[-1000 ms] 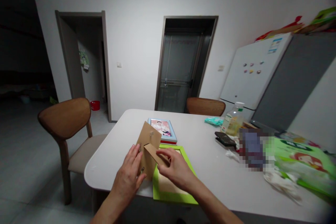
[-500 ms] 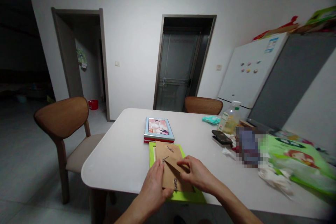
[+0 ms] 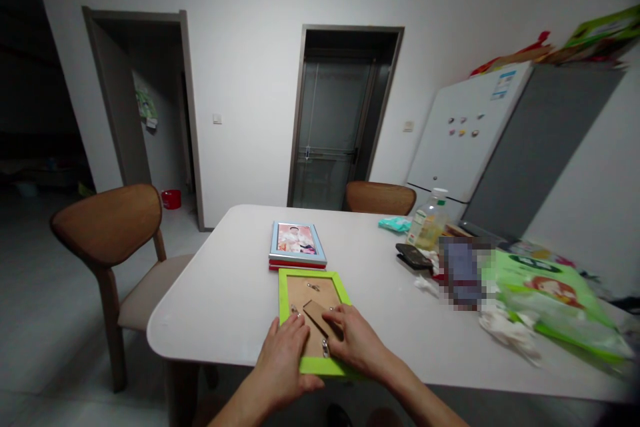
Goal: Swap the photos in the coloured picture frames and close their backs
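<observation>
Left hand [image 3: 284, 351], thumb wide, rests on the green frame [image 3: 283, 292] at the near edge of the table [image 3: 215, 293]; right hand [image 3: 359, 340] pinches its stand flap [image 3: 316, 316]. One blue frame [image 3: 298, 257] lies just beyond, one bottle [image 3: 428, 221] far right, two chairs [image 3: 107, 221] alongside.

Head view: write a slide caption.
Left hand on a green frame, right hand at the stand of its brown backing board.

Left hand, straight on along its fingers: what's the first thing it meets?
For the left hand, likely the small metal clip near the left edge of the brown backing board, right at the fingertips. Depth is unclear there; they may already touch.
</observation>
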